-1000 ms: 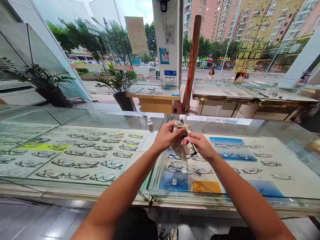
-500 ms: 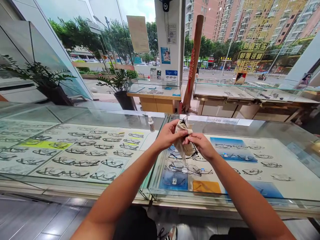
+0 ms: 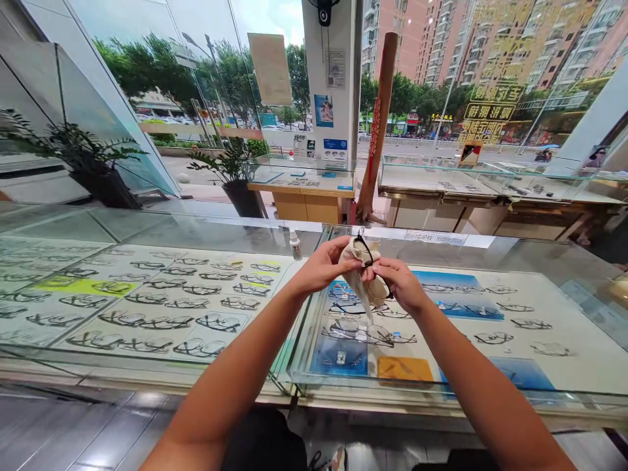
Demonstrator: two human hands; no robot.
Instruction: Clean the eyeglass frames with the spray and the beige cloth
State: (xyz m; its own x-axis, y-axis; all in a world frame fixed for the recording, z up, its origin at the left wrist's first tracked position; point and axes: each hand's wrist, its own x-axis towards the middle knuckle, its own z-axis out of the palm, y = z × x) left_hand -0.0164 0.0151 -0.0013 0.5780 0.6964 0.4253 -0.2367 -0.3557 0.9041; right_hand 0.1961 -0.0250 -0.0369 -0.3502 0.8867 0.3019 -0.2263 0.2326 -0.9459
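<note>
Above the right-hand glass case, my left hand (image 3: 330, 263) is closed on a pale beige cloth (image 3: 358, 288) folded around one lens of a pair of eyeglasses (image 3: 364, 250). Part of the cloth hangs below the fingers. My right hand (image 3: 398, 280) pinches the dark frame near its middle, its fingertips close to those of my left hand. The other lens shows below, partly behind the fingers. A small spray bottle (image 3: 295, 247) with a white top stands on the glass, left of my left hand.
Rows of eyeglasses (image 3: 169, 304) lie inside the left glass case (image 3: 216, 226). More frames sit on blue cards (image 3: 466, 312) in the right case, with an orange cloth (image 3: 405, 369) at its front. Beyond are potted plants (image 3: 243, 193), a leaning wooden post (image 3: 380, 131) and further display cases (image 3: 436, 173).
The eyeglasses have turned slightly in my hands, and more of the dark upper rim shows above the cloth. My right hand has shifted a little; both hands keep their hold.
</note>
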